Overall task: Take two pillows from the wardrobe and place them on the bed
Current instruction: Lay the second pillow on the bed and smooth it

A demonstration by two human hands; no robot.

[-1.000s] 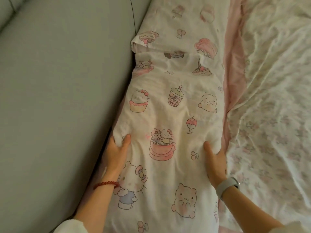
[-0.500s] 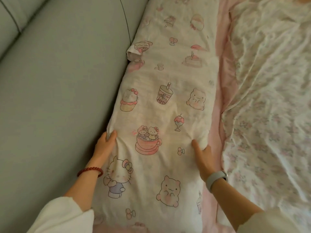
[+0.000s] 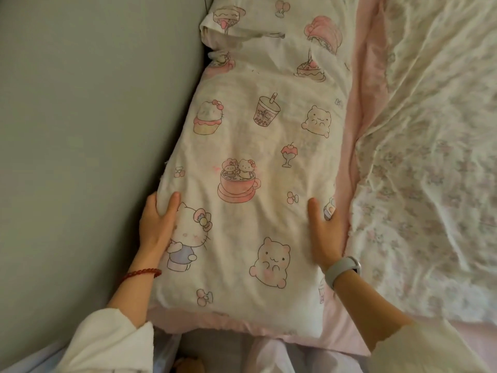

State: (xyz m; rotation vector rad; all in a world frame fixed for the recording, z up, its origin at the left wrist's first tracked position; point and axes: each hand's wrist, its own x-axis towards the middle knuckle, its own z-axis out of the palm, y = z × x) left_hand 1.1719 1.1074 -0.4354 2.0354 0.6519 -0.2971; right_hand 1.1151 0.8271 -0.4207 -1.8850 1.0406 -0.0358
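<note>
As left hand (image 3: pixel 156 224) grips pillow (image 3: pixel 242 130), headboard (image 3: pixel 94 130) alongside

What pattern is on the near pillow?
The near pillow is white with pink cartoon cats, bears and desserts; head view.

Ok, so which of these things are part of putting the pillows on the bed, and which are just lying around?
Part of the job: near pillow, gripped at its sides by left hand and right hand; far pillow; pink bed sheet.
Just there: floral quilt, grey padded panel, red bracelet, wrist watch.
</note>
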